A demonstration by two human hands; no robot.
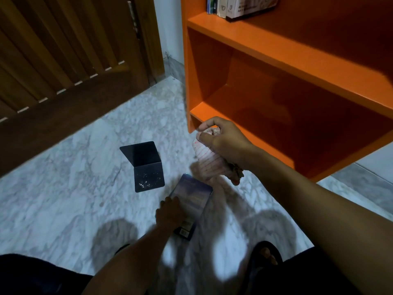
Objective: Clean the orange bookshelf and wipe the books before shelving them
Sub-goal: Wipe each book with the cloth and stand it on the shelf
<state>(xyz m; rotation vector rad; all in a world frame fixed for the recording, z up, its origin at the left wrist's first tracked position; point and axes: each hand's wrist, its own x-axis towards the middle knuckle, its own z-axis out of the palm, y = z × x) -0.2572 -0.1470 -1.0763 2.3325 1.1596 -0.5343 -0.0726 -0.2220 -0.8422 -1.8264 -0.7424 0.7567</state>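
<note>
Two hands are in view above a pale marble floor (pixel 63 188). The right hand (pixel 223 143) has its fingers and thumb curled tight round a bunched cloth (pixel 207 161), white with thin red stripes, whose loose end hangs below the palm; this hand is raised just in front of the front left corner of the lowest board of the orange bookshelf (pixel 276 60). The left hand (pixel 170 213) lies lower and nearer the person, its fingers curled over the left long edge of a book (pixel 191 201) with a bluish cover, gripping it; whether the book rests on the floor or is lifted off it cannot be told, as it is blurred. The cloth hangs just above and beyond the book's far end, apart from it. To the left of the book, near it, a dark bent metal bookend (pixel 144 167) stands on the floor, with pale crumbs on its flat base. On the upper board of the bookshelf, near its left end, a few shelved books (pixel 225 6) stand upright. A brown slatted wooden door (pixel 63 60) fills the far left.
</note>
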